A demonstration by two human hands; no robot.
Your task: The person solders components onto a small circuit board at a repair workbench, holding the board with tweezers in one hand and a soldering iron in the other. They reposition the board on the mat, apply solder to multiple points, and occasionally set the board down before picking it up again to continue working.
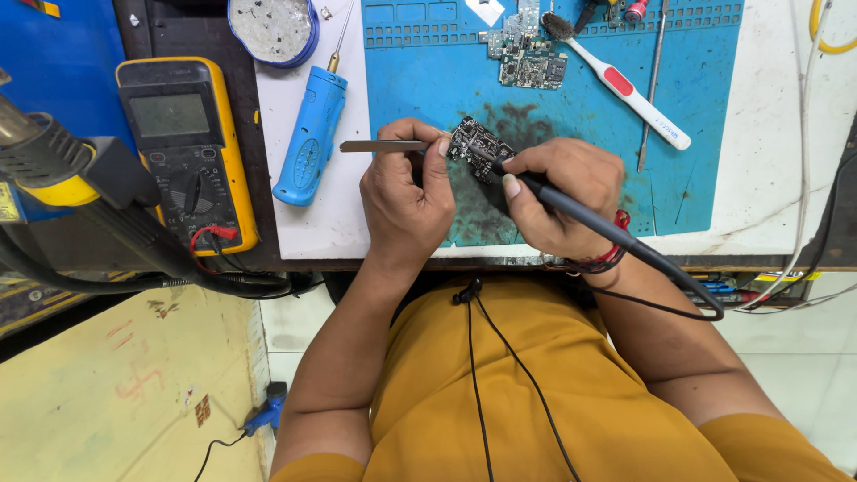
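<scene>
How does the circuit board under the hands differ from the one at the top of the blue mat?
The small dark board is pinned by the left hand with tweezers, with the right hand's soldering iron tip on it. The greenish board lies untouched, beside a white toothbrush. The near board sits on a sooty patch, the far one on cleaner mat. Both lie flat.

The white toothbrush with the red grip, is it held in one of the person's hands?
No, the white toothbrush with the red grip lies untouched on the blue mat, apart from both hands.
</scene>
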